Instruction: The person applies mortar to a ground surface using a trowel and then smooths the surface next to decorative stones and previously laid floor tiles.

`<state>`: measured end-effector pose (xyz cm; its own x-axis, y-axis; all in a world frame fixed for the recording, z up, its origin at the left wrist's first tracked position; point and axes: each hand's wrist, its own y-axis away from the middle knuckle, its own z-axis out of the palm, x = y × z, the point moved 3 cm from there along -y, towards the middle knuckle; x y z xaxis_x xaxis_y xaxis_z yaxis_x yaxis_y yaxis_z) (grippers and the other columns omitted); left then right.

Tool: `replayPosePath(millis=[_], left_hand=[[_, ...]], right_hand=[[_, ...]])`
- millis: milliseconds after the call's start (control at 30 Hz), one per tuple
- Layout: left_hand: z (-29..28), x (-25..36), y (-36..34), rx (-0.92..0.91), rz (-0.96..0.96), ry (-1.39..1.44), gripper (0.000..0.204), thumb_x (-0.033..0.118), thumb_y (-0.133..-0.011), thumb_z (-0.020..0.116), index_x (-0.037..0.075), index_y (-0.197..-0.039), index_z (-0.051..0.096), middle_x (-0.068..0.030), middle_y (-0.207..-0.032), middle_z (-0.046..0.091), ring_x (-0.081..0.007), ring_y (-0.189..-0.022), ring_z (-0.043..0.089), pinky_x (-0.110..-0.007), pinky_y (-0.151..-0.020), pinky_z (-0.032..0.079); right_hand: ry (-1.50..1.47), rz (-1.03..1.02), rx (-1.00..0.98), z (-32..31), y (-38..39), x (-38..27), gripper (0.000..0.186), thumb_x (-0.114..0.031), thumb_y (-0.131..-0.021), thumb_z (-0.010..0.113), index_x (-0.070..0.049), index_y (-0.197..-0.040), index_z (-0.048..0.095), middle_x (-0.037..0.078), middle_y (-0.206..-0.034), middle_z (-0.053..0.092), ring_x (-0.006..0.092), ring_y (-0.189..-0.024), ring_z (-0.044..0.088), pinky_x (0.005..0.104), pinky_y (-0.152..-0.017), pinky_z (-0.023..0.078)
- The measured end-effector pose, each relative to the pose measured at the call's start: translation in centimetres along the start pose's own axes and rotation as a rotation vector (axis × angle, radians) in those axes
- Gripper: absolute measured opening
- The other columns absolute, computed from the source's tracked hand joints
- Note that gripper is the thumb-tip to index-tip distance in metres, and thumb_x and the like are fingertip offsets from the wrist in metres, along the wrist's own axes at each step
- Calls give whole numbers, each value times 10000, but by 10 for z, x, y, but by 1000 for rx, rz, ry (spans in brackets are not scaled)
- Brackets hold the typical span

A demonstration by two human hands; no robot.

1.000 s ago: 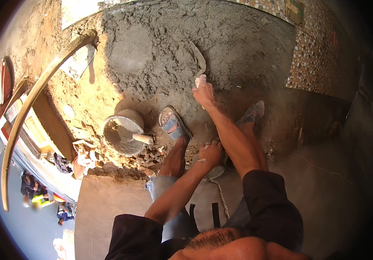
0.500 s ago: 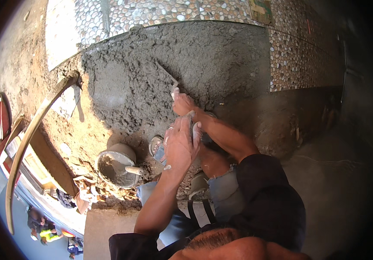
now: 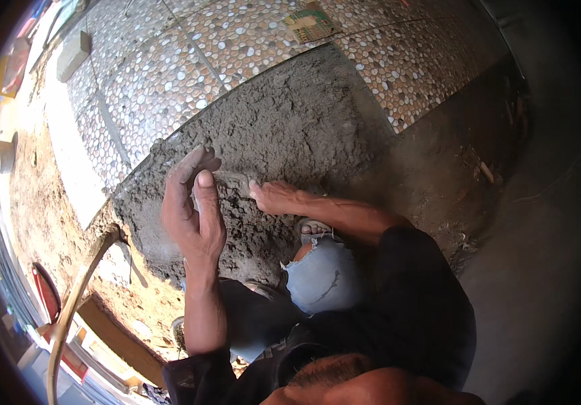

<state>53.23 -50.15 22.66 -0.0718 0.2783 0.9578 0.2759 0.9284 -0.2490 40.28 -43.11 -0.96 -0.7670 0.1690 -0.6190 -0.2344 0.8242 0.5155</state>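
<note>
My left hand (image 3: 192,206) is raised over the wet cement, its fingers loosely curved and apart from the thumb, with nothing visible held. My right hand (image 3: 273,197) grips the handle of a trowel, whose flat blade (image 3: 235,179) lies on the lumpy grey cement (image 3: 290,115) just right of my left hand, partly hidden behind it. Beyond the mortar, pebble-pattern tiles (image 3: 155,64) form a straight edge, with another such tile (image 3: 412,74) to the right. My knee in torn jeans (image 3: 321,277) and a sandalled foot are below my right forearm.
A long curved wooden-handled digging tool (image 3: 81,283) lies at left on sunlit soil (image 3: 34,202). A grey block (image 3: 73,56) and a cardboard piece (image 3: 311,21) rest on the tiles. A bucket (image 3: 0,156) stands at the far left; boards and assorted items line that edge.
My body has crouched and the view has swung toward the tiles. My left hand has risen to the cement's middle-left; my right hand, still on the trowel, has drawn lower in the picture.
</note>
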Motion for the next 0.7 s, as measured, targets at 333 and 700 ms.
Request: replayPosePath(millis=[333, 700], left_hand=[[-8, -95, -16, -69, -254, -64, 307, 204, -996, 506, -14, -1205, 565, -150, -1112, 641, -207, -975, 638, -334, -871, 503], [-3, -122, -11, -284, -216, -274, 295, 215, -986, 527, -7, -1161, 612, -143, -1066, 672, -204, -936, 653, -341, -840, 512]], right_hand=[[-113, 414, 623, -9, 177, 136, 500, -322, -883, 595, 67, -1188, 523, 295, -965, 636, 449, -915, 618, 485, -770, 512], [102, 734, 459, -74, 208, 233, 569, -456, -944, 475, 2, -1281, 476, 274, -1094, 615, 439, -1001, 595, 491, -829, 482]])
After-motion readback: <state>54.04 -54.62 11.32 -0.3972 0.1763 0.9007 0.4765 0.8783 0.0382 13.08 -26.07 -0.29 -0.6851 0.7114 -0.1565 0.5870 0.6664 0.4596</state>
